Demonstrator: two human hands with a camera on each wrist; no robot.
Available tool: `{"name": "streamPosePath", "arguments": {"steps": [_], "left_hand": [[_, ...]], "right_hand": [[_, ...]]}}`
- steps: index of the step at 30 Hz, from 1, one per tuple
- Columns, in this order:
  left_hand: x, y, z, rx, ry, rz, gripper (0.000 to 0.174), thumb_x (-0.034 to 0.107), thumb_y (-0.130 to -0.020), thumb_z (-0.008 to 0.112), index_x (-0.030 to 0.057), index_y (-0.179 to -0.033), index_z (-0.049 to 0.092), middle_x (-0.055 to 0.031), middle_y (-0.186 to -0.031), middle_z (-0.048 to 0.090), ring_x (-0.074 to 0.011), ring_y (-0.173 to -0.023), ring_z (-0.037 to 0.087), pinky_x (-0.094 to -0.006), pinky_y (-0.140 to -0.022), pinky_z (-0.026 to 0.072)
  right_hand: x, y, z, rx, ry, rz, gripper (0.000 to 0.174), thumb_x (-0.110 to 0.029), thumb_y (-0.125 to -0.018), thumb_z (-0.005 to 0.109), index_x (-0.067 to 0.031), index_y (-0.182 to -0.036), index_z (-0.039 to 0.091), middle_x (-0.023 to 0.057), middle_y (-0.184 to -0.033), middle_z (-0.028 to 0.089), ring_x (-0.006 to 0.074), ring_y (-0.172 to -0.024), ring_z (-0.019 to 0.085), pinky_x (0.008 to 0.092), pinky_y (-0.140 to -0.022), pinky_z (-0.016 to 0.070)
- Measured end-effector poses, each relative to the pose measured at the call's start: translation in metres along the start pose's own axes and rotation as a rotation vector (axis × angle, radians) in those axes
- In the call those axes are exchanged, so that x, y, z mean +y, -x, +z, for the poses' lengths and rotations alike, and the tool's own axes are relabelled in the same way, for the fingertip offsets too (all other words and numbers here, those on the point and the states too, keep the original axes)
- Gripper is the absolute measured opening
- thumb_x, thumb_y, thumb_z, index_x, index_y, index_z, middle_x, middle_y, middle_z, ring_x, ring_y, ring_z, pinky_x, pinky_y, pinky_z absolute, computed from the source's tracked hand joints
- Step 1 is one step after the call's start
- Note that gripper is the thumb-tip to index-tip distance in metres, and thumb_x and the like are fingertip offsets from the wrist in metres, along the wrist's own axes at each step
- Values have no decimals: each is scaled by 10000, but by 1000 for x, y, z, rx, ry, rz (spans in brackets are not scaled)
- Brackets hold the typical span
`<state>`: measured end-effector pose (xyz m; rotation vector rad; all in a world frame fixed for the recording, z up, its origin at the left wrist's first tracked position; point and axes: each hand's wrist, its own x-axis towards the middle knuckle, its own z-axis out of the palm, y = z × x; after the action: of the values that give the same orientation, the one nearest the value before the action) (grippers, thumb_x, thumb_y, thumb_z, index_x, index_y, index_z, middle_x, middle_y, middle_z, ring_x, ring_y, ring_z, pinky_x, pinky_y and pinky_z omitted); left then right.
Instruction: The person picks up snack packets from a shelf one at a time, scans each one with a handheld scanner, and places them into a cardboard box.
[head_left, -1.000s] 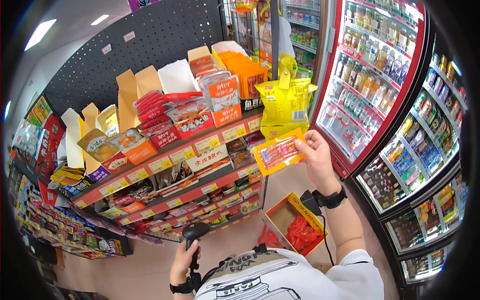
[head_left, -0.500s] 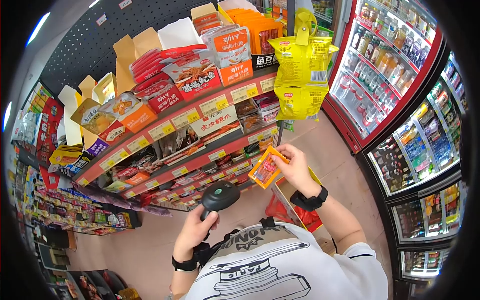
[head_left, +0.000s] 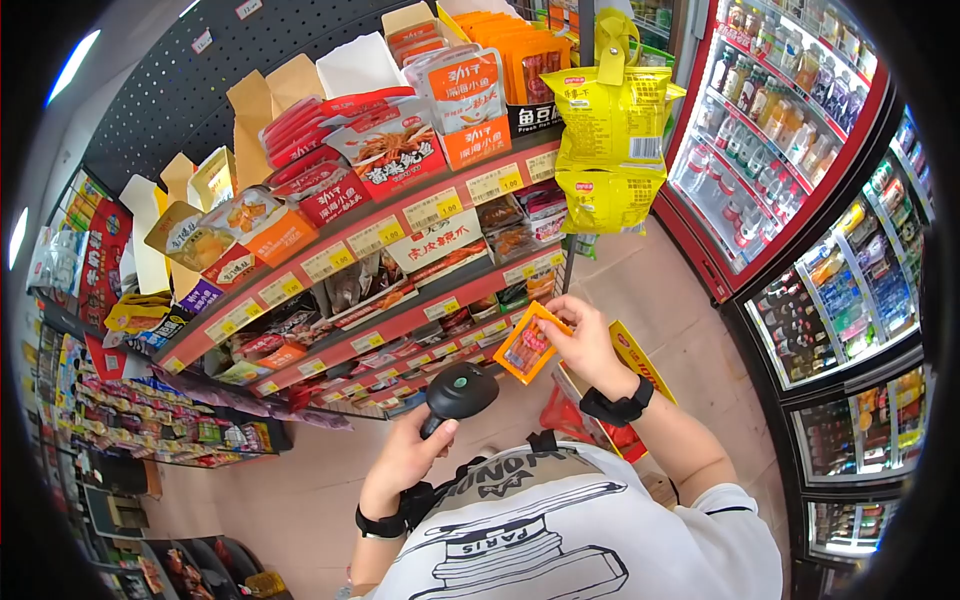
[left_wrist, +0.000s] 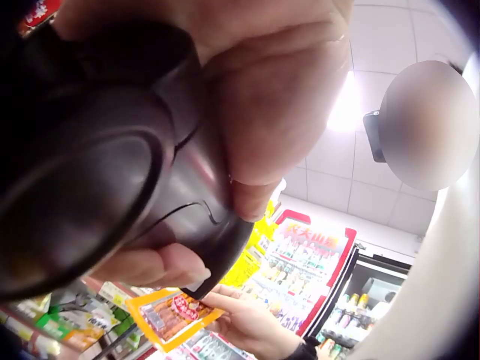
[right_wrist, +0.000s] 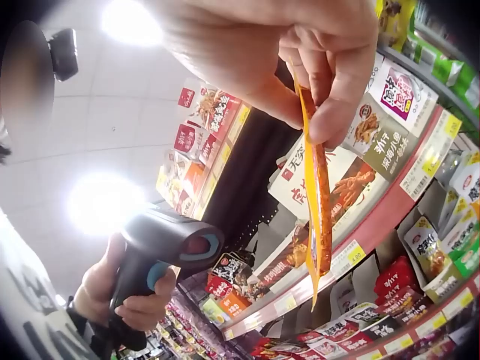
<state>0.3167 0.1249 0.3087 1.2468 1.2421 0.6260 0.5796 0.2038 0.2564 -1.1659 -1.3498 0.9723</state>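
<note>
A black handheld scanner [head_left: 462, 390] is gripped by its handle in my left hand [head_left: 408, 455]; its head tilts toward the packet. My right hand [head_left: 588, 343] pinches an orange-edged snack packet [head_left: 527, 343] by its upper right edge, thumb on the face. A gap separates scanner and packet. In the left wrist view the scanner [left_wrist: 82, 172] fills the left side, with the packet [left_wrist: 174, 316] beyond it. The right wrist view shows the packet [right_wrist: 318, 202] edge-on, hanging from the fingers, and the scanner's front [right_wrist: 169, 251] with its blue trigger.
Shelves with boxed snacks [head_left: 385, 155] and price tags stand ahead. Yellow bags [head_left: 612, 130] hang at the shelf's right end. An open carton [head_left: 640, 360] with red plastic bags is on the floor below my right hand. Drink fridges [head_left: 780, 110] line the right side.
Over the last second the packet came down from beside the yellow bags and turned, while the scanner rose toward it. Lately both shifted only slightly, the scanner moving right, closer to the packet.
</note>
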Motion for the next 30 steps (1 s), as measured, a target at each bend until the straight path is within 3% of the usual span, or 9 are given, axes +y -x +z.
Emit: {"name": "streamPosePath", "arguments": {"steps": [10, 12, 18, 20, 30], "left_hand": [[2, -3, -1, -39, -33, 20, 323, 293, -854, 604, 5, -994, 554, -1, -683, 536, -73, -604, 504, -232, -559, 434], [9, -1, 0, -69, -80, -12, 239, 253, -895, 546, 19, -924, 504, -4, -727, 510, -86, -648, 472, -242, -602, 419], [6, -2, -1, -78, -78, -8, 237, 253, -898, 544, 20, -922, 509, -2, -727, 512, -85, -648, 475, -242, -602, 422], [6, -2, -2, -82, -89, -7, 237, 254, -899, 543, 20, -921, 511, -2, -729, 514, -86, -649, 478, -242, -602, 424], [6, -1, -2, -55, -50, -8, 232, 247, -901, 536, 18, -924, 510, -11, -741, 523, -93, -655, 490, -246, -606, 434]], "right_hand": [[-1, 2, 3, -23, 9, 21, 135, -63, -819, 583, 35, -904, 547, 93, -795, 641, 100, -734, 595, 237, -656, 457], [-2, 3, 4, -23, 1, 23, 134, -62, -820, 583, 34, -906, 547, 93, -796, 641, 100, -735, 596, 236, -658, 457], [-5, 5, 6, -24, -5, 30, 135, -56, -821, 581, 37, -914, 549, 96, -796, 638, 101, -738, 598, 236, -660, 459], [-5, 5, 5, -48, 3, 57, 128, -27, -828, 587, 20, -938, 542, 58, -816, 641, 67, -761, 580, 211, -677, 447], [2, 7, 6, -52, -20, 50, 122, -36, -835, 585, 16, -937, 542, 48, -819, 635, 67, -753, 575, 212, -674, 445]]}}
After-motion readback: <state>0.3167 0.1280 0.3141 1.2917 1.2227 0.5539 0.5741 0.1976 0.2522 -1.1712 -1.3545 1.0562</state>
